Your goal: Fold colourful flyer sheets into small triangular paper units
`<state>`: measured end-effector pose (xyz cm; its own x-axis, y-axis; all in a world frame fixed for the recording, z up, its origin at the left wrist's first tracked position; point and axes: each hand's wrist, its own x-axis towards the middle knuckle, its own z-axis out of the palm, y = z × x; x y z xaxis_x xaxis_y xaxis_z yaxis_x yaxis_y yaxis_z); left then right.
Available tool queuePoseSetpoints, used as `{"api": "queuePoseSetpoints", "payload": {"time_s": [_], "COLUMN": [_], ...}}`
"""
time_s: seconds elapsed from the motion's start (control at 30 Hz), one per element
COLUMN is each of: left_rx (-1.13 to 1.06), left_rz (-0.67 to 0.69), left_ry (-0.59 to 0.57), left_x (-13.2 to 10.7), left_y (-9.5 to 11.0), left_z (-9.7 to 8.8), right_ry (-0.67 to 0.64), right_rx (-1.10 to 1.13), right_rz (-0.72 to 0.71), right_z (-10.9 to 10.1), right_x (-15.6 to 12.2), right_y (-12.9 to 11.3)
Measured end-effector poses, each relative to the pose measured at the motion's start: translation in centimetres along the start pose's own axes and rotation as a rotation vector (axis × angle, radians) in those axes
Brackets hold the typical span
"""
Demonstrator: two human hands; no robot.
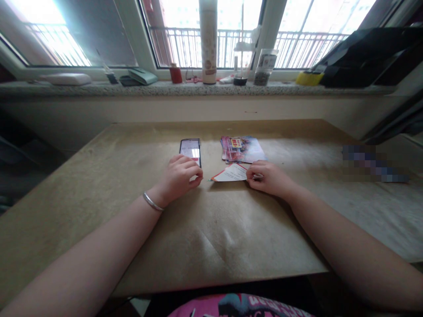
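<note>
My right hand [266, 177] grips the right end of a folded paper sheet [231, 173]. The paper is white with lines of print and an orange-red edge, and its pointed left end is just above the table. My left hand [183, 174], with a silver bangle at the wrist, is left of the paper and apart from it. Its thumb and forefinger curl together with nothing visible between them. Beyond that hand lies a phone [191, 147] with a lit screen, its lower part hidden by the fingers. Behind the paper is a stack of colourful printed leaflets [246, 149].
The table [211, 233] has a tan cover. A blurred flat item [375, 164] lies at its right side. On the stone windowsill [185, 89] stand a tall cylinder [209, 44], a red bottle [175, 73], a clear container [264, 66] and a large black object [370, 57].
</note>
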<state>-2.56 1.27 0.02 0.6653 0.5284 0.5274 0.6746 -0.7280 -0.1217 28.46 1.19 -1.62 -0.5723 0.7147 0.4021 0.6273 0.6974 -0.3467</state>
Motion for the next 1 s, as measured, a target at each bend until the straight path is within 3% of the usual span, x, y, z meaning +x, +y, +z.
{"api": "queuePoseSetpoints", "payload": {"time_s": [0.17,0.4,0.53,0.8,1.0], "left_rx": [-0.050,-0.137,-0.186,-0.171,-0.182], "left_rz": [-0.051,-0.001,0.061,0.099,0.117], "left_ry": [-0.013,-0.068,-0.143,-0.231,-0.242], "left_x": [-0.4,-0.1,0.0,-0.2,0.0], "left_y": [-0.6,0.1,0.2,0.4,0.7], "left_z": [0.7,0.8,1.0,1.5,1.2], "right_ry": [-0.057,-0.117,-0.143,-0.071,0.019], "right_rx": [0.037,0.011,0.036,0.156,-0.029], "right_rz": [-0.048,-0.201,-0.233,-0.199,-0.082], "right_z": [0.1,0.8,1.1,1.4,1.5], "right_x": [0.0,0.6,0.9,1.0,0.8], "right_y": [-0.2,-2.5,-2.6,-1.0,-0.1]}}
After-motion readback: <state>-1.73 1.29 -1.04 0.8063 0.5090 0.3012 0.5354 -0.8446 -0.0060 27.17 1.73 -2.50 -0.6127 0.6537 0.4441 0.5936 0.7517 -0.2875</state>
